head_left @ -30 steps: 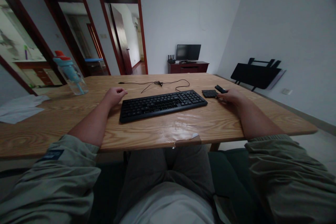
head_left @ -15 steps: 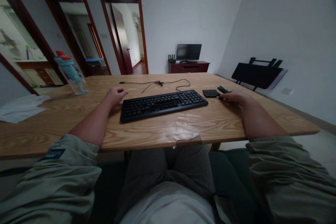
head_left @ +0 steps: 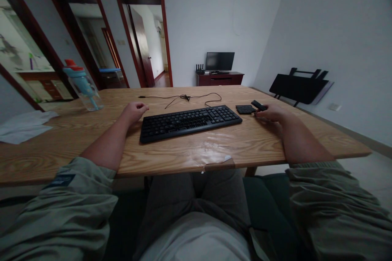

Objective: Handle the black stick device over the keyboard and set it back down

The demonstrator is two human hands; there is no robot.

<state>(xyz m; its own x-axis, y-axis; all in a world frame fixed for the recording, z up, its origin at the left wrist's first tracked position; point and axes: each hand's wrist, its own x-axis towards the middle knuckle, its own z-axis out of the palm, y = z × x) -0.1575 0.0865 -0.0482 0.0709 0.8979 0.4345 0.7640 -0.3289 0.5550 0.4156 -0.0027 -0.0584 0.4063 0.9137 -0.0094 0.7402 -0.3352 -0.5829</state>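
Observation:
A black keyboard [head_left: 191,122] lies slightly slanted on the wooden table. My left hand [head_left: 134,112] rests on the tabletop by its left end, fingers loosely curled in, with nothing visible in them. To the right of the keyboard, my right hand [head_left: 272,113] pinches a small black bar-shaped piece [head_left: 259,105] between thumb and fingers, its far end tilted up. Just left of those fingertips is a flat group of small dark pieces [head_left: 245,109], which look like keycaps set side by side. Small dark bits under my right fingers are too blurred to name.
Behind the keyboard runs a thin black cable [head_left: 185,97], bunched in its middle. A clear bottle with a red and blue lid [head_left: 82,83] stands at the back left, near white paper [head_left: 27,125]. Clear tape [head_left: 219,165] covers part of the table's front edge [head_left: 171,169].
My right fingers have taken hold of the black bar-shaped piece, which lay beside them before, and tilted it up slightly. My left hand and the keyboard stay in place.

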